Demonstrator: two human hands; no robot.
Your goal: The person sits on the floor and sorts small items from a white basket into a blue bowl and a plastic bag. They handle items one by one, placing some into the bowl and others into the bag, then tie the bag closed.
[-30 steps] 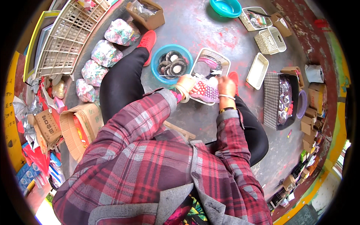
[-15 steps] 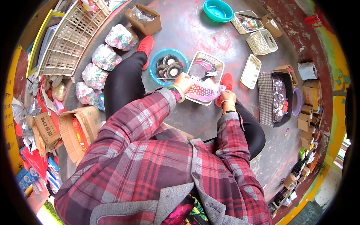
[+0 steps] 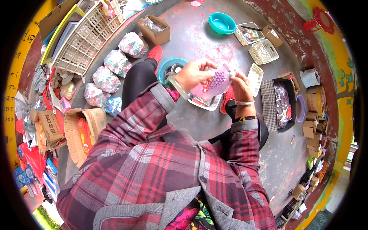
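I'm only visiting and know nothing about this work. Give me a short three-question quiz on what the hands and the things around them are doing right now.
1. True or false: both hands hold the clear plastic bag of purple and pink pieces.
2. Which lies nearest below the left hand? A) the round blue plastic basin B) the teal plastic bowl C) the open brown cardboard box
3. Fill in: the black checked fabric bin lies on the person's ____ side.

Key: 1 true, the right hand grips its other edge; 2 A; 3 right.
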